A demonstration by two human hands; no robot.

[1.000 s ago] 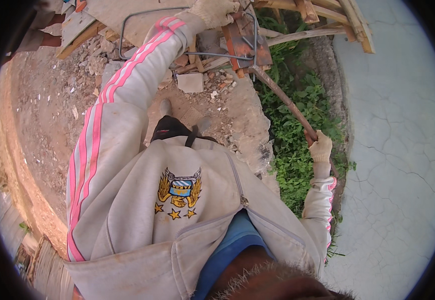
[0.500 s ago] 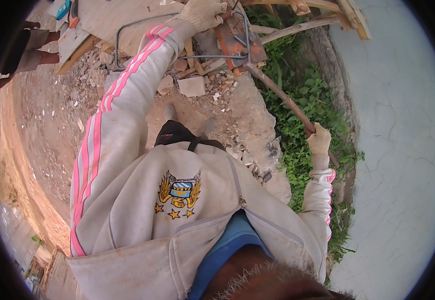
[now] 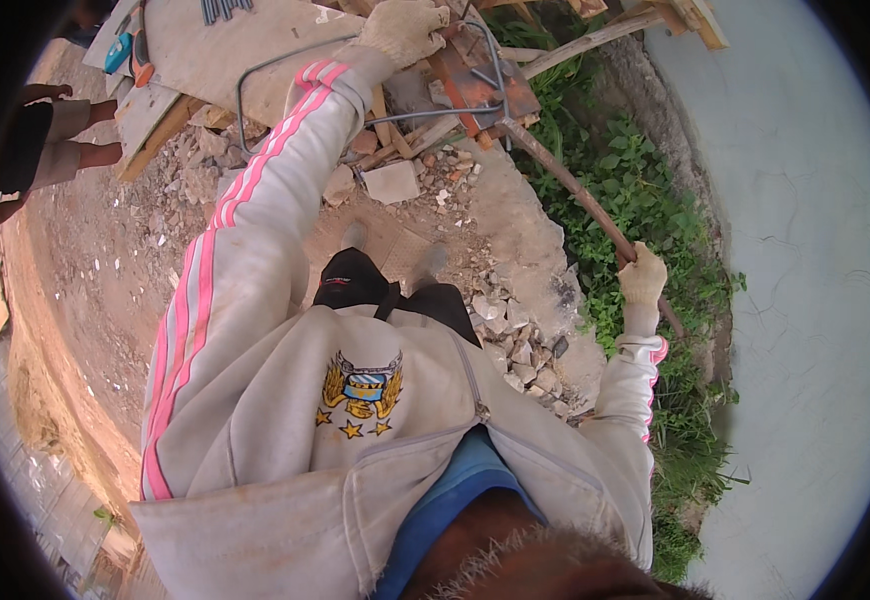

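Note:
My left hand (image 3: 402, 32), in a cream work glove, is closed around a bent steel rod (image 3: 295, 53) at the top of the view. The grey rod is shaped into an open rectangular frame. One end of it rests over a rust-coloured metal-topped block (image 3: 477, 92) to the right of that hand. My right hand (image 3: 643, 275), gloved too, is wrapped round a long rusty bar (image 3: 570, 187). The bar's far end meets the rod's corner at the block's near edge. The exact contact there is too small to make out.
A board-topped bench (image 3: 225, 45) holds short cut rods (image 3: 223, 10) and a tool with blue and orange handles (image 3: 142, 62). Another person's legs (image 3: 80, 140) are at left. Rubble (image 3: 515, 345) covers the ground. Green plants (image 3: 625, 170) grow along a pale wall (image 3: 805, 250).
The view has shifted a little, showing more of the bench's far side and the other person. Both my hands keep their grips; the bar stands at nearly the same angle.

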